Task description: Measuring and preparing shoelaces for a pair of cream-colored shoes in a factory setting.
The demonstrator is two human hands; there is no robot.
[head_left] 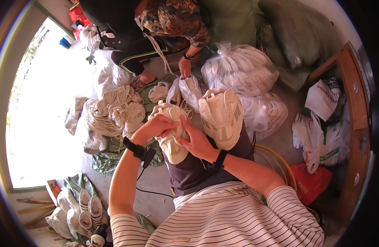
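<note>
A beige sneaker (175, 153) rests on my lap with its toe toward me. My left hand (158, 126) is closed in a pinch over its lacing area; what the fingertips hold is too small to make out. From the other side, my right hand (196, 140) grips the same sneaker, fingers along its upper and thumb near the toe. Beside it on my right thigh lies a second beige sneaker (224, 119), its eyelets bare of laces, untouched by either hand.
A co-worker's hand (185, 67) reaches into shoes ahead. Bundled cream shoelaces (103, 119) lie on a shoe pile at left. Clear bags of shoes (241, 70) stand ahead right. A black cable (154, 192) runs from my left wrist. A wooden frame (356, 94) stands far right.
</note>
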